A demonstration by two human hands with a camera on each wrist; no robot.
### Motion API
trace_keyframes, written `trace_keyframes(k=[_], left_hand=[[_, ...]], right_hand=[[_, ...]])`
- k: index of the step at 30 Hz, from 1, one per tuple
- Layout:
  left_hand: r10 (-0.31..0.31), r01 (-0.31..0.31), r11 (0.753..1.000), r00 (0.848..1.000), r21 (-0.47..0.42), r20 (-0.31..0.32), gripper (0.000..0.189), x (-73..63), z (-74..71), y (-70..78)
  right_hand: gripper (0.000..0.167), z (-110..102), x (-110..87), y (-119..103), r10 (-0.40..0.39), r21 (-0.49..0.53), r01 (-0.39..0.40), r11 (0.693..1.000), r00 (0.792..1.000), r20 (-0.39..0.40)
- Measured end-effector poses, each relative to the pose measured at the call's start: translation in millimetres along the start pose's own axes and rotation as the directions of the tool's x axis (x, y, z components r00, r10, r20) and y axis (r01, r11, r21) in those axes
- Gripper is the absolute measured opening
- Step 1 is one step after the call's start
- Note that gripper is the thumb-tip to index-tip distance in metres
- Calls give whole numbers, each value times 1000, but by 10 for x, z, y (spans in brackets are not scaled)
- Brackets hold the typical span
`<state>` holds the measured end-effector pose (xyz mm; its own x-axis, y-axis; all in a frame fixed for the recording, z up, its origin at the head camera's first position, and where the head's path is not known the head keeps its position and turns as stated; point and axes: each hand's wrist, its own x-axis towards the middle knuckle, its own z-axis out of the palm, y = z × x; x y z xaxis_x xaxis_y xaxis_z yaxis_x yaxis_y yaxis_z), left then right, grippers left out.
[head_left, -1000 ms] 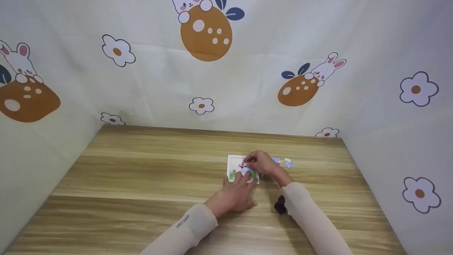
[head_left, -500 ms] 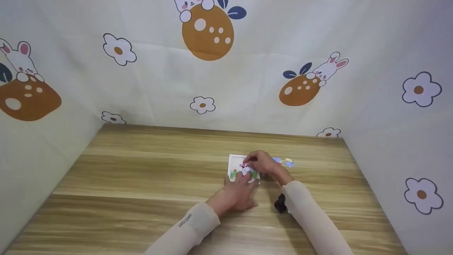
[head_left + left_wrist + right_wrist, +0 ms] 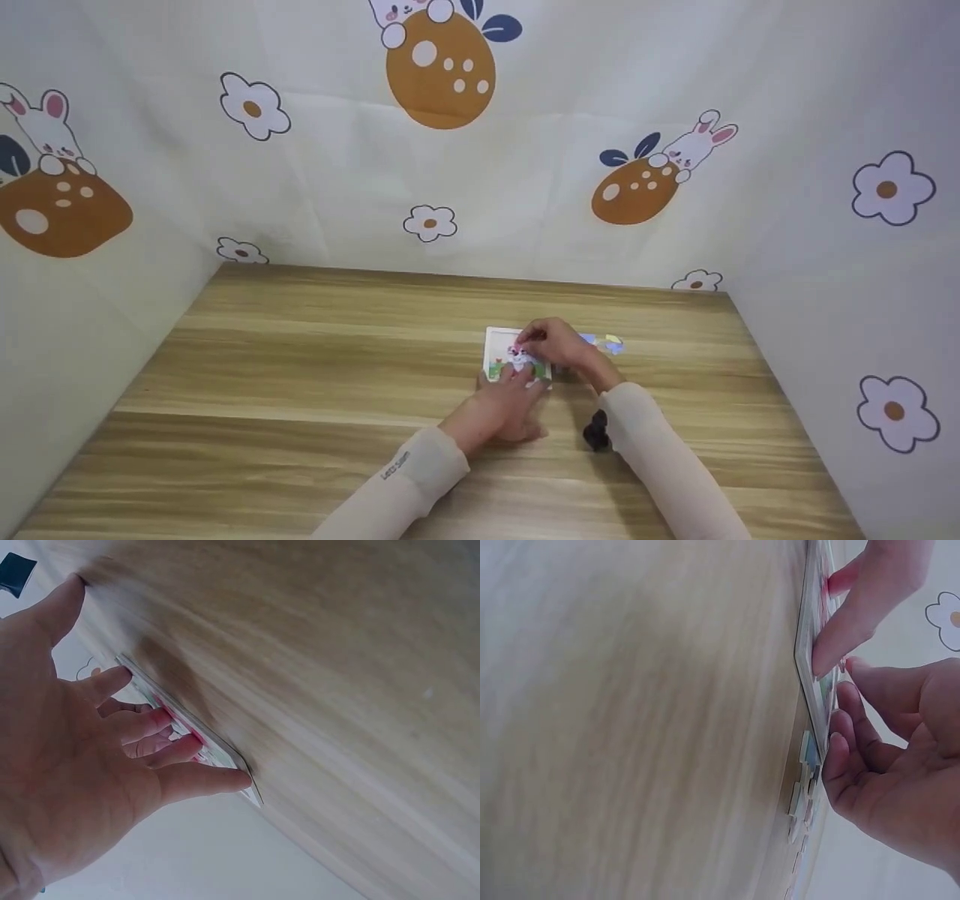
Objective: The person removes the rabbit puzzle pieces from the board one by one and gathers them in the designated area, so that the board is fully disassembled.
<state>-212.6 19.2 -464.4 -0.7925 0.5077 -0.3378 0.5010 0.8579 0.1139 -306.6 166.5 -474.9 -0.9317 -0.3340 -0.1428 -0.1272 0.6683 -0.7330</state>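
Observation:
A small square jigsaw puzzle in a white frame (image 3: 490, 343) lies on the wooden table, showing a pink and white cartoon animal over green. My left hand (image 3: 504, 411) rests its spread fingertips on the puzzle's near part; the left wrist view shows these fingers mostly straight on the puzzle (image 3: 217, 754). From the far right side, my right hand (image 3: 559, 346) reaches over the frame. Its thumb and index finger pinch a small puzzle piece (image 3: 843, 665) at the picture's upper part, mostly hidden by the fingertips. The frame's upper left area shows bare backing.
Loose puzzle pieces (image 3: 613, 345) lie to the right of the frame, partly behind the right hand; several show edge-on in the right wrist view. A dark object (image 3: 597, 432) is beside the right cuff. Patterned cloth walls (image 3: 337, 187) border the table's back and sides.
Both hands stay almost where they were, the right still pinching at the puzzle's upper part. The whole head view has shifted slightly.

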Motion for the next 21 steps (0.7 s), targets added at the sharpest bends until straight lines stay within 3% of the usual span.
trace_keyframes(k=[4,12,21], left_hand=[[5,-5,1000,1000,-21,-13,74,11,29,-12],[-3,3,1000,1000,-20,-9,72,0,50,-2],[-5,7,996,1000,-88,19,72,-23,25,0]], right_hand=[[9,29,8,-3,-20,36,21,999,1000,-21],[10,66,26,-16,-33,11,34,999,992,-123],[17,81,46,1,-28,-6,28,1000,996,-81]])
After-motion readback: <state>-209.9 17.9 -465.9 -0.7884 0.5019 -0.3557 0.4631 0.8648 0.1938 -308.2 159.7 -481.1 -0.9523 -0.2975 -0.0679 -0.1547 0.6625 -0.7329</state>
